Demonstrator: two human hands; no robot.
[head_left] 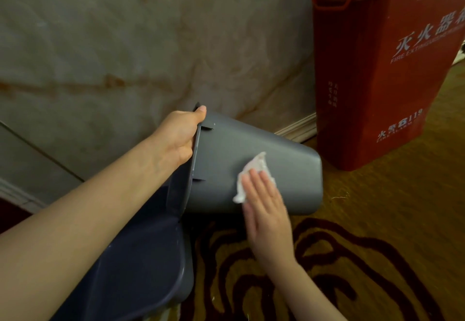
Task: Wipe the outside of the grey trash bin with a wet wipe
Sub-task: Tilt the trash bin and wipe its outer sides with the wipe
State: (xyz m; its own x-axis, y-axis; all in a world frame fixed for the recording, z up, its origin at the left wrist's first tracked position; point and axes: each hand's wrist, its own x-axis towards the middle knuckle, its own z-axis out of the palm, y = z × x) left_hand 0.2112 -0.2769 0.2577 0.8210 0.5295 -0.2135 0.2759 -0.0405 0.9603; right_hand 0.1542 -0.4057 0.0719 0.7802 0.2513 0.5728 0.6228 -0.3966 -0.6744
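Note:
The grey trash bin [281, 154] is tipped on its side above the carpet, its bottom pointing right and its rim toward me. My left hand [177, 135] grips the rim at the bin's upper left, thumb over the edge. The bin's dark grey lid [141, 257] hangs open below my left forearm. My right hand [264, 205] lies flat, fingers together, pressing a crumpled white wet wipe [254, 169] against the bin's outer side wall. Most of the wipe shows above and left of my fingertips.
A red fire extinguisher box [377, 74] stands on the floor just right of the bin's base. A marbled beige wall [125, 44] with a skirting board runs behind. Below lies a patterned brown and dark red carpet [364, 257].

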